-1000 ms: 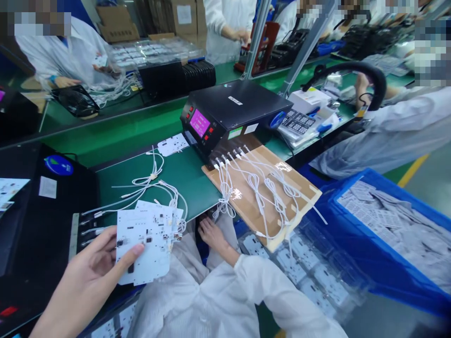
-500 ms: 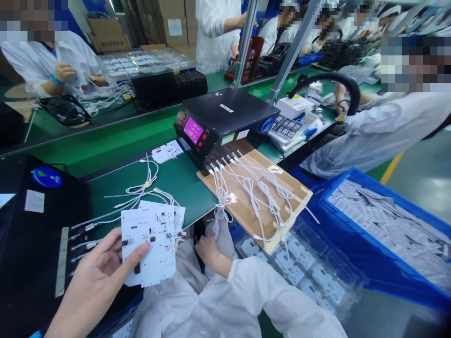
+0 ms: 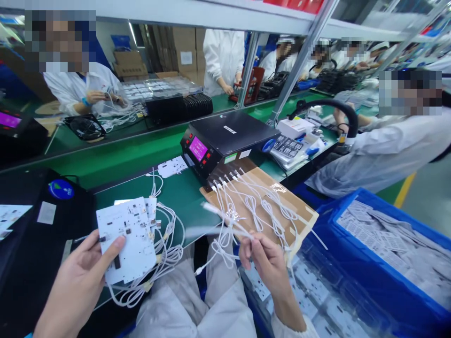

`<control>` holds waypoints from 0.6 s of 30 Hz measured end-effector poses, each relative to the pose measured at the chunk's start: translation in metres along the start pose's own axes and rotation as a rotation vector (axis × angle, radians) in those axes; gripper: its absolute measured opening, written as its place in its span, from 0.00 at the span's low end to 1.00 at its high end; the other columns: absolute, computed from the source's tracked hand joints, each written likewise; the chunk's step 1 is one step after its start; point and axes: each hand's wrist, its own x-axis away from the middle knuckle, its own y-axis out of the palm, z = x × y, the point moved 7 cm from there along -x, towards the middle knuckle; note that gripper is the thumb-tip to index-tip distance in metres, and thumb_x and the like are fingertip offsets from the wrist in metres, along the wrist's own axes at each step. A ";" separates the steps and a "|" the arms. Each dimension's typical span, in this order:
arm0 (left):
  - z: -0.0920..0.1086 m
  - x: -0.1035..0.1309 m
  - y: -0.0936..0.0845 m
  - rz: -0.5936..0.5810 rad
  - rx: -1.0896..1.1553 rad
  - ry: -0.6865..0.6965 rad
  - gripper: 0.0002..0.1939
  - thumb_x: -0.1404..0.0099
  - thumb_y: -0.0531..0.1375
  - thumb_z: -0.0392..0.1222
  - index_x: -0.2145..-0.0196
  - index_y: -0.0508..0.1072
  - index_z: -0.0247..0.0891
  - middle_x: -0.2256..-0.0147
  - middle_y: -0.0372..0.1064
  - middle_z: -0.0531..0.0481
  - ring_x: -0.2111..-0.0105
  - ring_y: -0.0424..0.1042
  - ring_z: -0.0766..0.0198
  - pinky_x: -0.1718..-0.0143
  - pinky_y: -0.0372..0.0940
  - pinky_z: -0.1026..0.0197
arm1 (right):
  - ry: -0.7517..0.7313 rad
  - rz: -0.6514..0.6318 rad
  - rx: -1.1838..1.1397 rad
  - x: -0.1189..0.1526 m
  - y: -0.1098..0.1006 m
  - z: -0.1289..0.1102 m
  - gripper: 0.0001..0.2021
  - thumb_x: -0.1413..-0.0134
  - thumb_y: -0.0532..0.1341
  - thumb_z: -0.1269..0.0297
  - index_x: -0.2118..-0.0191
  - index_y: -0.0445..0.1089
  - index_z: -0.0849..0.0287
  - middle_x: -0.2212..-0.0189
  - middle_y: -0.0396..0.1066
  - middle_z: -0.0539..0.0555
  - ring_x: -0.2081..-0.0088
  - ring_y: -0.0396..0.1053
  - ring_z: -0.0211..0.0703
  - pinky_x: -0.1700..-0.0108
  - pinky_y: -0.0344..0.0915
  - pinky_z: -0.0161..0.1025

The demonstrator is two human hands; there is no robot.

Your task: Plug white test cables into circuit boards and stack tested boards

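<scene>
My left hand (image 3: pixel 84 263) is closed on a small stack of white circuit boards (image 3: pixel 128 237), thumb on the top board, metal connectors sticking out at the right edge. Coiled white cables (image 3: pixel 172 234) show behind and below the boards. My right hand (image 3: pixel 264 256) pinches a white cable (image 3: pixel 234 224) in front of the brown cardboard sheet (image 3: pixel 306 213); the cable's free ends are smeared by motion. A bundled white cable (image 3: pixel 222 244) hangs just left of those fingers. More white cables (image 3: pixel 266 199) run over the cardboard from the black test box (image 3: pixel 229 136) with its pink screen.
Another circuit board (image 3: pixel 172 166) lies on the green bench (image 3: pixel 116 190), left of the test box. A second black box (image 3: pixel 24 253) stands at the left. Trays of boards (image 3: pixel 317 291) and a blue bin (image 3: pixel 327 230) of white pieces are at the right. Co-workers sit around.
My right hand has risen from my lap to the cardboard's front edge and now pinches a cable. The boards in my left hand have shifted left. The view has tilted up.
</scene>
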 end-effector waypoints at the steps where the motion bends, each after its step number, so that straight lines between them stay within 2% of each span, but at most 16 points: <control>1: -0.004 -0.001 0.001 -0.022 0.014 -0.034 0.41 0.40 0.72 0.36 0.32 0.65 0.51 0.48 0.79 0.49 0.57 0.82 0.57 0.61 0.80 0.63 | 0.026 0.030 -0.064 -0.002 0.004 0.003 0.12 0.25 0.55 0.57 0.51 0.74 0.55 0.72 0.68 0.48 0.79 0.65 0.32 0.74 0.61 0.33; 4: -0.013 0.006 0.012 -0.119 0.031 -0.110 0.50 0.48 0.76 0.39 0.31 0.62 0.51 0.48 0.80 0.48 0.55 0.82 0.49 0.61 0.81 0.59 | 0.115 0.026 -0.145 -0.009 0.033 0.013 0.14 0.28 0.59 0.55 0.44 0.68 0.55 0.71 0.67 0.46 0.78 0.65 0.32 0.74 0.61 0.32; 7: -0.017 0.024 0.037 -0.286 0.026 -0.103 0.54 0.54 0.79 0.51 0.32 0.65 0.48 0.48 0.80 0.44 0.49 0.80 0.42 0.58 0.81 0.56 | 0.194 -0.049 -0.185 -0.011 0.069 0.024 0.14 0.29 0.59 0.52 0.49 0.66 0.56 0.74 0.64 0.44 0.78 0.62 0.31 0.74 0.60 0.31; 9: -0.020 0.036 0.054 -0.369 0.018 -0.105 0.54 0.53 0.78 0.56 0.32 0.64 0.46 0.47 0.79 0.42 0.48 0.79 0.42 0.57 0.80 0.56 | 0.262 -0.147 -0.141 -0.008 0.091 0.031 0.13 0.28 0.58 0.52 0.52 0.66 0.57 0.72 0.66 0.46 0.76 0.65 0.32 0.70 0.63 0.31; 11: -0.025 0.043 0.067 -0.425 0.029 -0.115 0.53 0.49 0.77 0.56 0.31 0.61 0.44 0.46 0.79 0.41 0.47 0.79 0.43 0.57 0.80 0.58 | 0.304 -0.259 -0.055 -0.004 0.107 0.033 0.11 0.28 0.55 0.57 0.53 0.68 0.58 0.69 0.71 0.49 0.72 0.68 0.35 0.66 0.67 0.33; 14: -0.030 0.045 0.081 -0.478 0.058 -0.093 0.52 0.47 0.76 0.54 0.31 0.60 0.40 0.45 0.77 0.38 0.46 0.78 0.44 0.57 0.79 0.59 | 0.219 -0.388 0.117 -0.003 0.118 0.021 0.09 0.32 0.56 0.68 0.56 0.73 0.59 0.62 0.76 0.53 0.64 0.73 0.40 0.57 0.70 0.36; 16: -0.033 0.043 0.085 -0.490 0.067 -0.077 0.50 0.46 0.76 0.53 0.32 0.62 0.39 0.45 0.77 0.38 0.46 0.78 0.44 0.55 0.79 0.59 | 0.152 -0.454 0.199 -0.005 0.120 0.011 0.11 0.38 0.56 0.74 0.58 0.76 0.58 0.59 0.78 0.53 0.58 0.75 0.42 0.51 0.70 0.36; 18: -0.037 0.041 0.086 -0.484 0.073 -0.082 0.49 0.45 0.76 0.53 0.32 0.62 0.39 0.45 0.77 0.38 0.46 0.78 0.45 0.53 0.78 0.58 | 0.146 -0.486 0.231 -0.007 0.118 0.006 0.14 0.41 0.57 0.77 0.57 0.78 0.58 0.57 0.79 0.52 0.56 0.75 0.42 0.49 0.70 0.36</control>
